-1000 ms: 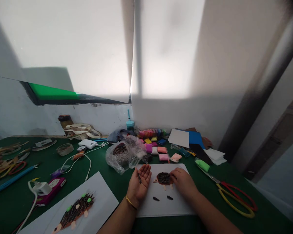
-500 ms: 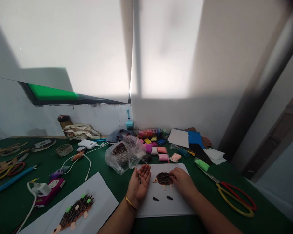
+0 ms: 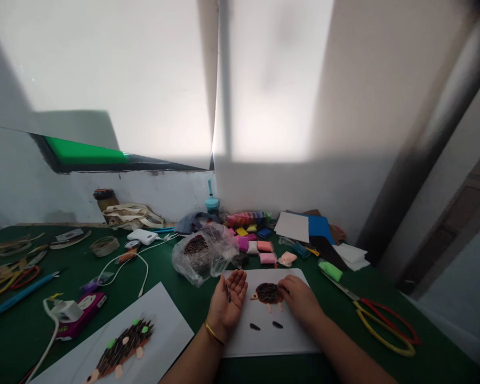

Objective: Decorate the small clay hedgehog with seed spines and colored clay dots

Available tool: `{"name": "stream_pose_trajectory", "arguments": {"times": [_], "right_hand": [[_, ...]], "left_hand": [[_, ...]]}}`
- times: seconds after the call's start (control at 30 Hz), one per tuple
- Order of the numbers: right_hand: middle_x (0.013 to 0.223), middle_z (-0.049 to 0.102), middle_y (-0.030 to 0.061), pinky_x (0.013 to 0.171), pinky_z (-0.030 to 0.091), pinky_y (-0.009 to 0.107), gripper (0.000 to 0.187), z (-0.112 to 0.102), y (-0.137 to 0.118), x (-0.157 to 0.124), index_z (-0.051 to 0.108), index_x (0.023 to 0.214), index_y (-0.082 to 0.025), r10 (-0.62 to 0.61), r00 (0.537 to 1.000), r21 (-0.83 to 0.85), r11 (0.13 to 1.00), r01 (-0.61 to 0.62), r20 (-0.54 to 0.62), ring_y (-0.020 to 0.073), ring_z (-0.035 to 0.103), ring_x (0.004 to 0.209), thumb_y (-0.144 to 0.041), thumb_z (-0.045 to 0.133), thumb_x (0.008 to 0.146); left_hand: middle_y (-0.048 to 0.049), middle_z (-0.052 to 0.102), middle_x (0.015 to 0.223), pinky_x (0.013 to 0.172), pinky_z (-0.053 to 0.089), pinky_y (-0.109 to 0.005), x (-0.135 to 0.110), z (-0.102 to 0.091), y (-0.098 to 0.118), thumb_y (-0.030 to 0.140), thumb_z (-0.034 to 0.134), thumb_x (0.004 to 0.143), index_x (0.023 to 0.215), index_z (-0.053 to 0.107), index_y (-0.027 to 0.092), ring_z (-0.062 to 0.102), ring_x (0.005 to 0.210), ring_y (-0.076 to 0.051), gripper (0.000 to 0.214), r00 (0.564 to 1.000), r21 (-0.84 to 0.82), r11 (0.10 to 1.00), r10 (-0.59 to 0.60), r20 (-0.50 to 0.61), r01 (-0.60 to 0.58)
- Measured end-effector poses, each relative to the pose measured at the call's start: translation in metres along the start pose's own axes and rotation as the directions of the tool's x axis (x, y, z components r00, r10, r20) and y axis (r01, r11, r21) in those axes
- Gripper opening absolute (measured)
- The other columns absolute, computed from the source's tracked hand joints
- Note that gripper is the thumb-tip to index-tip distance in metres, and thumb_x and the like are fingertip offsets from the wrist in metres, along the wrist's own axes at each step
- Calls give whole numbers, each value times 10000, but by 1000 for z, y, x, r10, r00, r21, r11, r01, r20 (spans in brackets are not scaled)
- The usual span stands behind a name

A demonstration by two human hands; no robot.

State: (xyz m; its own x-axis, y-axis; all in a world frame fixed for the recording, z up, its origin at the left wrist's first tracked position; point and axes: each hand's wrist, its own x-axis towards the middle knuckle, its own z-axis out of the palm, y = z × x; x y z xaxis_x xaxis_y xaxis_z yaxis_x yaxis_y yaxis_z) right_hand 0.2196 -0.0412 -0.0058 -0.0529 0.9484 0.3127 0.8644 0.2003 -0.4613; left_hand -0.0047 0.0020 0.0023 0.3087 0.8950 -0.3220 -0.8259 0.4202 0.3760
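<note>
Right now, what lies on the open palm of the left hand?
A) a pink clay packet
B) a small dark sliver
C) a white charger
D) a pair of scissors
B. The left hand is turned palm up and open, with a small dark sliver lying across it.

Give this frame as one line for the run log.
left hand: palm up, slim dark seed on it | right hand: against brown clay hedgehog on white card | two dark seeds lie on card
</note>
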Motion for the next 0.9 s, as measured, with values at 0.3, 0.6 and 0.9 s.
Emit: {"name": "stream_pose_trajectory", "arguments": {"times": [0.3, 0.6, 0.9], "right_hand": [[855, 588, 29, 736, 395, 270, 114, -7, 4, -3, 619, 775, -215, 32, 999, 25, 999, -32, 9, 172, 535, 860, -216, 508, 802], [843, 584, 35, 747, 392, 269, 149, -3, 0, -3, 656, 766, -217, -12, 1000, -44, 999, 13, 12, 169, 536, 850, -218, 515, 814], [850, 589, 41, 764, 397, 270, 146, 1, -2, -2, 652, 763, -207, -18, 1000, -21, 1000, 18, -7, 172, 539, 856, -190, 513, 805]], "left_hand": [[-166, 603, 1178, 899, 510, -359, -1, 1, 0, 371, 435, 905, 1067, 587, 113, 546, 1147, -240, 340, 1000, 3, 1000, 0, -9, 0], [-166, 610, 1165, 878, 521, -368, -1, 0, 0, 367, 432, 906, 1061, 596, 128, 561, 1128, -241, 329, 1000, -11, 1000, -10, -7, 10], [-170, 608, 1168, 888, 514, -366, -2, 1, 0, 356, 445, 901, 1049, 596, 116, 562, 1126, -242, 320, 1000, -8, 1000, -3, -5, 3]]}}
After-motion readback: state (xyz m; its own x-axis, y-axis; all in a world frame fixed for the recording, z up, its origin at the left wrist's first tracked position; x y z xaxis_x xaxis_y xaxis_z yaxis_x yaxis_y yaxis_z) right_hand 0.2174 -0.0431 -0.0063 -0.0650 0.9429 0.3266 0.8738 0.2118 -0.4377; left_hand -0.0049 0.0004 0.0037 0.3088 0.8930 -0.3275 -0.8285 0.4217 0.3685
